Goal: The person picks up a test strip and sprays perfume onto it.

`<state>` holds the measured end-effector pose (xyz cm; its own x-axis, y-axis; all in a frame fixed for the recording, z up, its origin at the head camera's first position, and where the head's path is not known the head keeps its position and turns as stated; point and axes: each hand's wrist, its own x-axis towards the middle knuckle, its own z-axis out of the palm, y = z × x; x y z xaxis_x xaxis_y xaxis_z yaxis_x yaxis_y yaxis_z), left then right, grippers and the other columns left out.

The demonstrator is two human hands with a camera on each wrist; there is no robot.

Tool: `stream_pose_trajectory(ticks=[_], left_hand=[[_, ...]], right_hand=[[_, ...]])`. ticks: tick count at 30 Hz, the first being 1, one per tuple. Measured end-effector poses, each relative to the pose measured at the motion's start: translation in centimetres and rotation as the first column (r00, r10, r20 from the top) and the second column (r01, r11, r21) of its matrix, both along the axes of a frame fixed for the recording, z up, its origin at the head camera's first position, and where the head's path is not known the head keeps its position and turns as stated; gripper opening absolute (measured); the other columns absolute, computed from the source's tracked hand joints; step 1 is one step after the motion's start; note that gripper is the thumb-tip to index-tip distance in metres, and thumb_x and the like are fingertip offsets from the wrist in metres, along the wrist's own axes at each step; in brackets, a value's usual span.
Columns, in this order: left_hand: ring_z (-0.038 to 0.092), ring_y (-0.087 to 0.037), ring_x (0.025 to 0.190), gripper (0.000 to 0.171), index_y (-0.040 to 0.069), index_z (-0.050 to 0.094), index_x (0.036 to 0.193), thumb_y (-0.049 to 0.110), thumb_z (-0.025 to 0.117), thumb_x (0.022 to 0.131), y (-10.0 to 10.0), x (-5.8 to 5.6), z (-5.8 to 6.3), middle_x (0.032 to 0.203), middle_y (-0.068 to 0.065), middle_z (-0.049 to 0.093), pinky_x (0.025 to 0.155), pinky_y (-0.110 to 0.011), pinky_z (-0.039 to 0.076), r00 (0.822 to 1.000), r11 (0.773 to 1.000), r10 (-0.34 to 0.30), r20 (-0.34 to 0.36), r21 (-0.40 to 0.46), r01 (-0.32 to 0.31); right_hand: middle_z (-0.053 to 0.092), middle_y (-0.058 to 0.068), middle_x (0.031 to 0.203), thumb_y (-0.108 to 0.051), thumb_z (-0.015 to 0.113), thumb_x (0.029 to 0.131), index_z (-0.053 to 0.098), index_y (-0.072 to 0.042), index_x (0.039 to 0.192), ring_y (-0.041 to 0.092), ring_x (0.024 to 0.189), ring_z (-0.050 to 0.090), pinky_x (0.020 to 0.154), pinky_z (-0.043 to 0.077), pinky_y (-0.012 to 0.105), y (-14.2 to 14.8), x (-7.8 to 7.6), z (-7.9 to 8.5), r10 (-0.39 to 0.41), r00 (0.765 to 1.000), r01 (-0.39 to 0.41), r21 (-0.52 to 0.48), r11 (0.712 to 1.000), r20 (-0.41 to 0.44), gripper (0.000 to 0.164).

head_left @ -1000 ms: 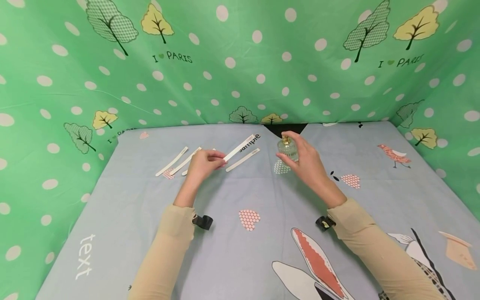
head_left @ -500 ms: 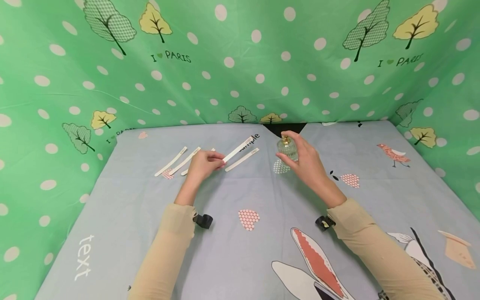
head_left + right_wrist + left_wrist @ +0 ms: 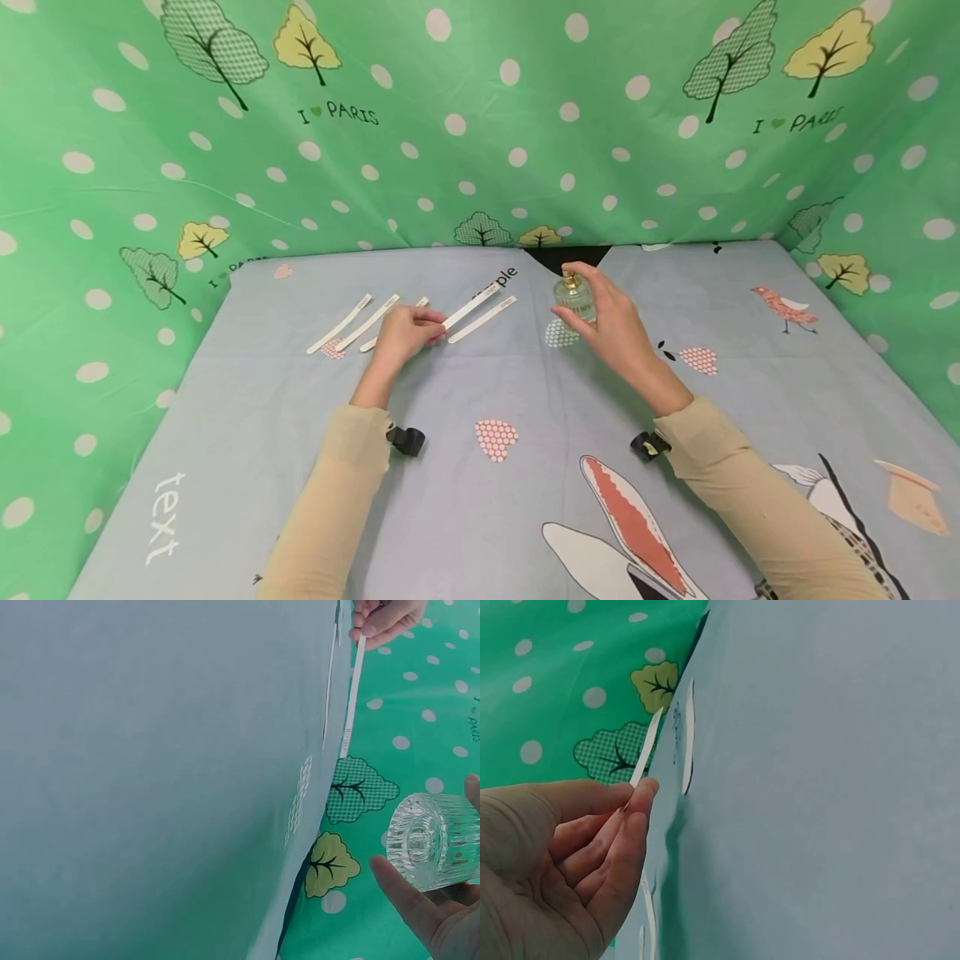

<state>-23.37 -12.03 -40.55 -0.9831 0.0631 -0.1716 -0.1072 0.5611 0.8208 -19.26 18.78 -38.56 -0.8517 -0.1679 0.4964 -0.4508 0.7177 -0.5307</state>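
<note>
My left hand [image 3: 405, 335] pinches a narrow white perfume test strip [image 3: 471, 307] between thumb and fingertips, its free end pointing up and right toward the bottle. In the left wrist view the same strip [image 3: 647, 748] rises from the fingertips. A clear glass perfume bottle [image 3: 573, 302] with a gold neck is gripped by my right hand [image 3: 621, 329], thumb low on its side and index finger on its top. The bottle's ridged base [image 3: 416, 844] faces the right wrist camera. A gap separates strip and bottle. Below the held strip lies another white strip [image 3: 483, 320] on the cloth.
Several more white strips [image 3: 339, 325] lie side by side left of the left hand, one partly hidden by it. A blue-grey printed cloth [image 3: 450, 517] covers the table. Green dotted fabric [image 3: 420, 183] hangs behind the table and along its sides.
The free end of the held strip has dipped and drawn back slightly to the left, away from the bottle. The right hand and bottle stay nearly where they were.
</note>
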Motion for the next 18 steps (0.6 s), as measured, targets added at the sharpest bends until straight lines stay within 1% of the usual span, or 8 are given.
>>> stream_pose_trajectory(ticks=[5, 10, 18], left_hand=[[0.066, -0.003, 0.065, 0.021, -0.002, 0.075, 0.106, 0.006, 0.070, 0.088, -0.10, -0.05, -0.40, 0.090, -0.015, 0.078, 0.062, -0.015, 0.055, 1.000, 1.000, 0.006, 0.018, 0.008, -0.007], [0.067, -0.003, 0.064, 0.021, -0.002, 0.075, 0.106, 0.007, 0.070, 0.088, -0.29, -0.01, -0.53, 0.089, -0.015, 0.078, 0.064, -0.018, 0.058, 0.999, 1.000, 0.018, 0.031, 0.004, -0.018], [0.070, -0.004, 0.069, 0.021, -0.001, 0.076, 0.106, 0.008, 0.070, 0.088, -1.02, 0.36, -0.45, 0.096, -0.018, 0.077, 0.068, -0.021, 0.060, 0.999, 0.999, 0.035, 0.004, -0.024, -0.035]], right_hand=[[0.062, 0.017, 0.129, -0.022, 0.075, 0.090, 0.044, -0.017, 0.139, 0.036, 0.108, 0.066, 0.085, 0.056, 0.055, 0.02, -0.06, 0.00, 0.000, 1.000, 0.000, 0.007, 1.000, -0.004, 0.059], [0.062, 0.017, 0.130, -0.021, 0.076, 0.090, 0.045, -0.017, 0.139, 0.036, 0.107, 0.066, 0.084, 0.056, 0.054, 0.11, -0.07, 0.00, -0.001, 1.000, 0.001, 0.009, 1.000, -0.008, 0.059], [0.062, 0.016, 0.129, -0.022, 0.076, 0.090, 0.044, -0.017, 0.140, 0.035, 0.110, 0.065, 0.086, 0.056, 0.055, 0.06, -0.09, -0.14, 0.000, 1.000, 0.000, 0.004, 1.000, 0.003, 0.059]])
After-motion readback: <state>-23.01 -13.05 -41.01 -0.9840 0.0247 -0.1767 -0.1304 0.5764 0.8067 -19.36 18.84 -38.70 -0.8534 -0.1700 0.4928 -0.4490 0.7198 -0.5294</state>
